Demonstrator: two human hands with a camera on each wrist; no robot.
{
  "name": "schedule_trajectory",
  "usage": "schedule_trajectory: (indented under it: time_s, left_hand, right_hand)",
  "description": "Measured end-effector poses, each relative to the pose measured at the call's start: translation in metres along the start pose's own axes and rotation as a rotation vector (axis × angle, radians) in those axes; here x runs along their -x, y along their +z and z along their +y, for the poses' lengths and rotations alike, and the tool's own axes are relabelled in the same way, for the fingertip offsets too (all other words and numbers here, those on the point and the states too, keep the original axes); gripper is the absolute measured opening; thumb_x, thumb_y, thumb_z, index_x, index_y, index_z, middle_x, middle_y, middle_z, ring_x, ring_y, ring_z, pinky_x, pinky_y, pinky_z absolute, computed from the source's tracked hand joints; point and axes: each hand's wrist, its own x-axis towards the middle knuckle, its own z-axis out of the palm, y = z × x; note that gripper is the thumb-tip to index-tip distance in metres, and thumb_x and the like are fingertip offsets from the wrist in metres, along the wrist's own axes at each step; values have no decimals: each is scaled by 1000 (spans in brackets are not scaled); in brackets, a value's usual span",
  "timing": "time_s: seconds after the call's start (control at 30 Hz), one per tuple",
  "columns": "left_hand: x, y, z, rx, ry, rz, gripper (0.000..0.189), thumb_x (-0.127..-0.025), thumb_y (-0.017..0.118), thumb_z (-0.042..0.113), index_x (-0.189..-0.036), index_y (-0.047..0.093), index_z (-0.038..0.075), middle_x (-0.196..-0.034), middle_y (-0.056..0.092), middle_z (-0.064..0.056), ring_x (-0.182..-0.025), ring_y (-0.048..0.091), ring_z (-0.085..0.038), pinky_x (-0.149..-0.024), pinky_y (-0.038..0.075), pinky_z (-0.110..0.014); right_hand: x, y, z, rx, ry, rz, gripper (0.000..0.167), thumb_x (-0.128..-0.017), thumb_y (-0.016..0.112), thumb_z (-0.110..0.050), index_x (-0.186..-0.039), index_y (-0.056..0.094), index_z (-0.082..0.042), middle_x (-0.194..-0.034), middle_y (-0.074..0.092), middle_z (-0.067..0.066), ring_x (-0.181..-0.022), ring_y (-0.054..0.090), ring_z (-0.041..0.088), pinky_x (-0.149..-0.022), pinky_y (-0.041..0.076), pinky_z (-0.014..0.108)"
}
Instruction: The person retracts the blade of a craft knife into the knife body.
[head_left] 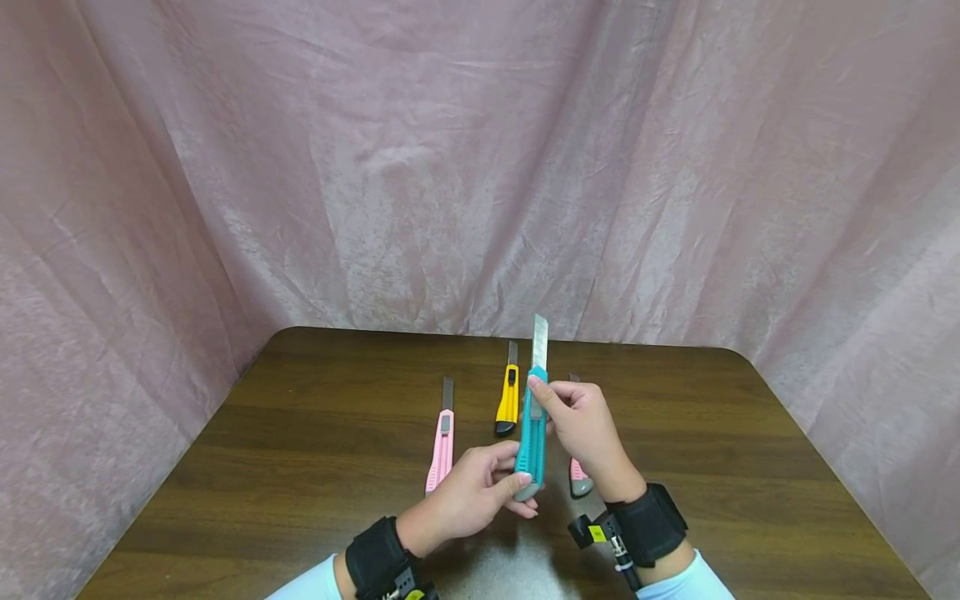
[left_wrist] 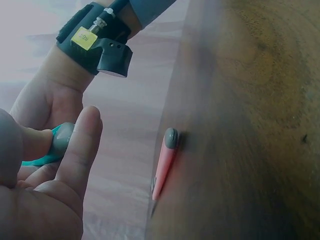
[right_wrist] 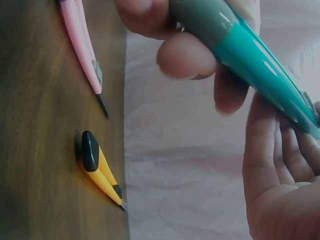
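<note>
A teal utility knife [head_left: 533,442] with a grey end is held upright above the table, its wide blade [head_left: 540,337] extended at the top. My left hand [head_left: 472,492] pinches its grey lower end between thumb and fingers. Higher up, my right hand [head_left: 588,421] grips the body, thumb on the front near the slider and fingers behind. In the right wrist view the teal knife [right_wrist: 265,75] spans both hands. On the table lie a pink utility knife [head_left: 442,450], a yellow one [head_left: 507,400] with a black end, and a coral-pink one [head_left: 579,475] partly hidden behind my right hand.
The brown wooden table [head_left: 315,433] has rounded far corners, and a pinkish curtain [head_left: 420,167] hangs behind it. The pink and yellow knives lie with bare blades pointing toward the far edge. Each wrist wears a black strap [head_left: 648,525] with a camera.
</note>
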Motion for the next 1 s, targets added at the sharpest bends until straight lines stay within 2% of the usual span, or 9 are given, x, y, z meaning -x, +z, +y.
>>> schedule_trajectory:
  time_s: [0.17, 0.3, 0.4, 0.57, 0.67, 0.8, 0.9, 1.0]
  left_hand:
    - [0, -1, -1, 10, -6, 1, 33, -105, 55, 5, -137, 55, -5, -115, 69, -34, -90, 77, -35, -80, 66, -33]
    - [-1, -1, -1, 14, -2, -3, 34, -105, 54, 5, -138, 53, -7, -116, 68, -35, -90, 77, -34, -80, 66, -33]
    - [-1, -2, -1, 17, 0, -8, 36, -106, 54, 4, -138, 51, -10, -117, 68, -36, -91, 76, -38, -80, 66, -33]
    - [-1, -2, -1, 19, -1, -10, 36, -106, 54, 4, -138, 51, -10, -116, 68, -36, -91, 76, -37, -81, 66, -33]
    - [-1, -2, -1, 19, 5, -9, 35, -105, 54, 4, -138, 52, -9, -116, 68, -37, -89, 77, -33, -80, 66, -33]
    - [-1, -2, -1, 20, 13, -4, 34, -105, 55, 4, -137, 53, -8, -117, 67, -37, -89, 76, -37, -79, 67, -34]
    - [-1, -2, 0, 14, 19, -3, 36, -105, 55, 4, -138, 52, -9, -118, 67, -37, -91, 75, -42, -79, 67, -34]
    - [-1, -2, 0, 8, 18, 1, 37, -105, 56, 5, -140, 52, -7, -118, 67, -36, -91, 75, -41, -79, 67, -35]
  right_hand:
    - [-1, -1, 2, 16, 15, -29, 43, -100, 68, -39, -78, 71, -2, -62, 53, 6, -64, 55, 19, -54, 46, 24]
    - [-1, -1, 1, 6, -10, -37, 41, -100, 68, -38, -77, 70, -4, -65, 53, 15, -66, 54, 27, -52, 44, 23]
    - [-1, -1, 1, 2, -22, -37, 39, -99, 68, -37, -77, 71, -6, -68, 54, 19, -65, 52, 26, -50, 41, 22]
    - [-1, -1, 2, 4, -41, -41, 36, -99, 68, -37, -80, 73, -6, -70, 55, 21, -62, 49, 16, -49, 41, 22]
    - [-2, -1, 2, 16, -60, -44, 33, -99, 69, -35, -82, 73, -7, -68, 56, 17, -62, 49, 16, -49, 42, 22]
    - [-2, 0, 3, 12, -74, -41, 29, -99, 70, -32, -84, 75, -7, -65, 57, 8, -62, 50, 19, -50, 43, 21]
    - [-2, 1, 2, -14, -62, -30, 30, -99, 70, -31, -87, 76, -4, -66, 61, 4, -63, 52, 19, -52, 47, 22]
    - [-1, 1, 1, -21, -26, -20, 34, -98, 71, -32, -86, 75, -1, -66, 61, 3, -63, 55, 19, -54, 50, 23]
